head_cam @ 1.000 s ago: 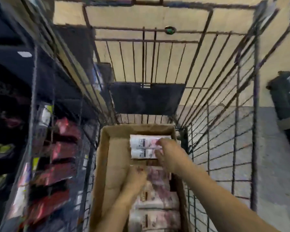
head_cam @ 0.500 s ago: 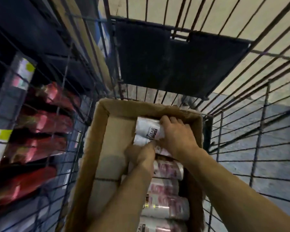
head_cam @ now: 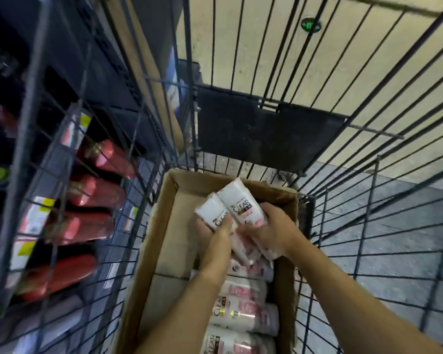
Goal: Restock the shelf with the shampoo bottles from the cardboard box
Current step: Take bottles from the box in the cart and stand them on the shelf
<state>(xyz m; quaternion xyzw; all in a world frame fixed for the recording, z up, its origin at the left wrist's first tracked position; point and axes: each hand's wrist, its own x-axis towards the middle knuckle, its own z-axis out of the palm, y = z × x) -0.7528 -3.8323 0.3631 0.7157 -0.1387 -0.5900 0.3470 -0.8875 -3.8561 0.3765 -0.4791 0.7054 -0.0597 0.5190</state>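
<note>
Two white shampoo bottles (head_cam: 230, 210) are raised just above the cardboard box (head_cam: 169, 226), which sits inside a wire cart (head_cam: 343, 175). The left hand (head_cam: 216, 233) grips the left bottle around its lower body; the right hand (head_cam: 269, 231) wraps the right one. Their long axes slant up and away to the left, flat ends uppermost, labels facing the camera. They look rigid, smooth plastic, likely slippery and fairly heavy if full, so a firm mid-body grip seems wisest. More bottles (head_cam: 243, 318) lie crosswise in the box, beside the shelf (head_cam: 69, 200).
</note>
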